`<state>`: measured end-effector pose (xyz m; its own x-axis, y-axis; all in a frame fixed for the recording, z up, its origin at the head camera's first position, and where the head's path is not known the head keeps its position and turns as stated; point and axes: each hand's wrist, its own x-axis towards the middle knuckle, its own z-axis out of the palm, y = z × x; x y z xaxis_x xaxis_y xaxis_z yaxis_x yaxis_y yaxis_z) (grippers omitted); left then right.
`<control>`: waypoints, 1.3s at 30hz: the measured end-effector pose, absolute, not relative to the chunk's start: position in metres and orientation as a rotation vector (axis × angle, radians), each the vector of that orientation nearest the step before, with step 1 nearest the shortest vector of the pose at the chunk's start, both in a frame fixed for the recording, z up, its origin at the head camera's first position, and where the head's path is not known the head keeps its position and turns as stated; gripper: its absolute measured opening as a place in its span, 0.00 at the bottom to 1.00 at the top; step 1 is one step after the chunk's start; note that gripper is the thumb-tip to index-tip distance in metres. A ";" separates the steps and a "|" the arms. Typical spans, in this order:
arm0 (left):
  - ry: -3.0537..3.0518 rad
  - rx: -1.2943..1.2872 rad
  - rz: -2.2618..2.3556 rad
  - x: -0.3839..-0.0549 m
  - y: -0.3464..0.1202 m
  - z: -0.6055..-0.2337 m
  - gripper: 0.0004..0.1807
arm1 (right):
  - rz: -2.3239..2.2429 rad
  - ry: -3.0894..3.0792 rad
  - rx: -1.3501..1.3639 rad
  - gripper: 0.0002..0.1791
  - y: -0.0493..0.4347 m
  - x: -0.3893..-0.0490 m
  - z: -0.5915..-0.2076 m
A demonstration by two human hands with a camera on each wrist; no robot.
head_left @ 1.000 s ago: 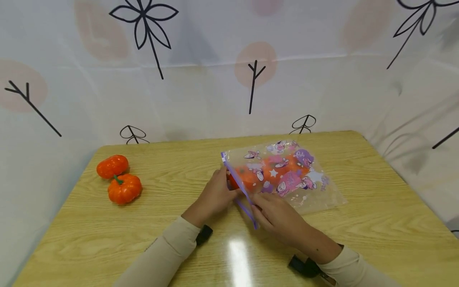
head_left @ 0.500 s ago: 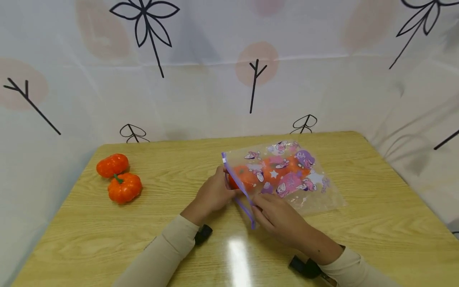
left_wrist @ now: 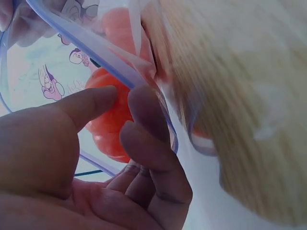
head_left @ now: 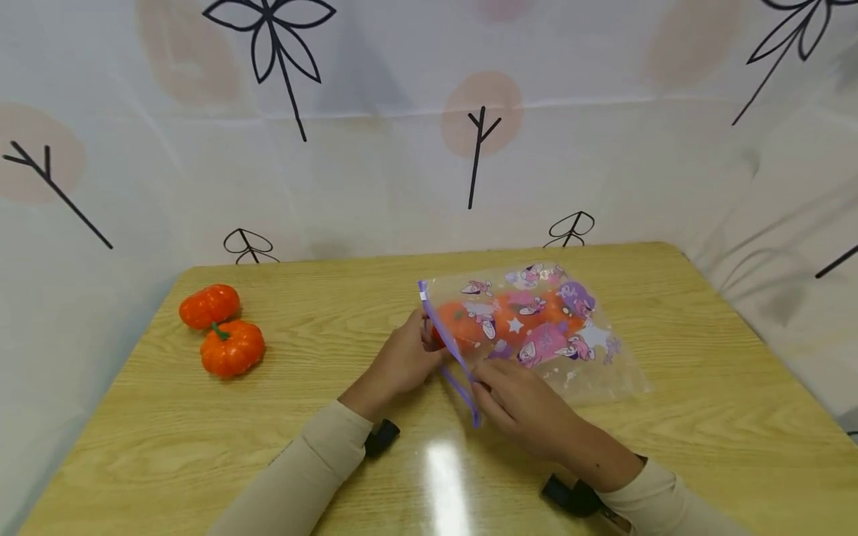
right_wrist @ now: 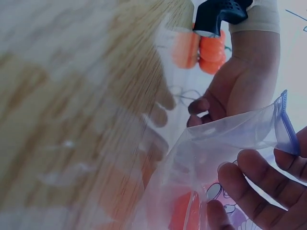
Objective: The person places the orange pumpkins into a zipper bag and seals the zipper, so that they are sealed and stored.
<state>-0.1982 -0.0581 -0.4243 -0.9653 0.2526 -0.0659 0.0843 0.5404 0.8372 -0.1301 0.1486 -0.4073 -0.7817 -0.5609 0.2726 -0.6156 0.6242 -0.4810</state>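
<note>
A clear zip bag [head_left: 623, 372] with purple edging and pink cartoon prints lies on the table, several orange toy pumpkins [head_left: 516, 316] showing through it. My left hand [head_left: 402, 357] is at its mouth, fingers bent around the nearest pumpkin [left_wrist: 108, 120], thumb over its front in the left wrist view. Beside the index fingertip runs the bag's zip strip [left_wrist: 91, 52]. From the other side, my right hand [head_left: 523, 398] pinches the bag's lip near its lower corner, holding the mouth apart. In the right wrist view, the right fingers [right_wrist: 259, 172] bend at the plastic.
Two more orange pumpkins stand at the table's left: one lying on its side [head_left: 210, 306] and one with a green stem [head_left: 232, 348]. The wooden table [head_left: 322, 313] ends at a wall cloth [head_left: 375, 186] with plant drawings. Each wrist wears a black camera [head_left: 570, 497].
The bag has shifted very slightly to the right with both hands staying at its mouth. The head view has tilted a little; otherwise things stand as before.
</note>
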 end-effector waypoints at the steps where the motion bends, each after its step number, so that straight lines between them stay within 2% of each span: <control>1: 2.578 0.302 1.410 -0.198 -0.058 -0.425 0.37 | 0.866 -2.739 0.994 0.11 0.149 -0.130 -0.408; 7: 2.443 0.327 1.486 -0.198 -0.056 -0.428 0.34 | 0.841 -2.708 0.992 0.08 0.149 -0.130 -0.409; 22: 2.351 0.312 1.570 -0.198 -0.053 -0.427 0.30 | 0.897 -2.640 1.094 0.10 0.152 -0.134 -0.412; 29: 2.377 0.251 1.556 -0.202 -0.063 -0.421 0.28 | 0.928 -2.639 1.017 0.10 0.153 -0.135 -0.412; 39: 2.593 0.253 1.393 -0.204 -0.081 -0.410 0.20 | 0.890 -2.676 0.925 0.10 0.153 -0.137 -0.411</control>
